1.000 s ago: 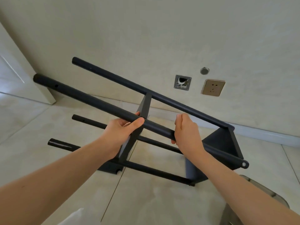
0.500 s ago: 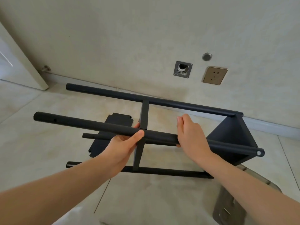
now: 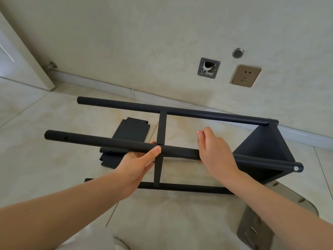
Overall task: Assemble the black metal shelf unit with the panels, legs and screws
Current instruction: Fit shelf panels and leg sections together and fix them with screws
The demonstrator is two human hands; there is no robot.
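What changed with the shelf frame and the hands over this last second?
The shelf frame tipped down from a steep tilt to nearly level, uncovering a loose panel on the floor. The left hand and right hand kept gripping the same near leg.

- One view only, head-worn, looking forward and down over both forearms.
- It faces the wall socket (image 3: 246, 75), which sits upper right of frame.
- Close in: the shelf frame (image 3: 163, 148) below the socket fills mid-frame.
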